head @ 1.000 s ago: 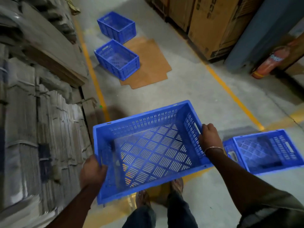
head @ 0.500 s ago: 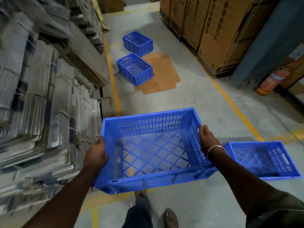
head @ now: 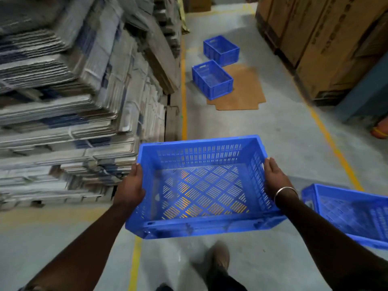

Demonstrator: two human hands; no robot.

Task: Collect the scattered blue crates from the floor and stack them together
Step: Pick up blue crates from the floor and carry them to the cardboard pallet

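- My left hand [head: 131, 189] and right hand [head: 274, 178] each grip a short side wall of the crate [head: 201, 185], fingers wrapped round the outside, holding it level above the floor [head: 273, 133].
- To carry it well, I judge I should keep both grips even and the crate flat, then head for the two crates [head: 212, 79] at 12 o'clock.
- Another crate [head: 352, 215] sits on the floor at 3 o'clock.
- Against the earlier frame, the far crates appear higher in view and the cardboard piles [head: 73, 91] at 9 o'clock loom closer.
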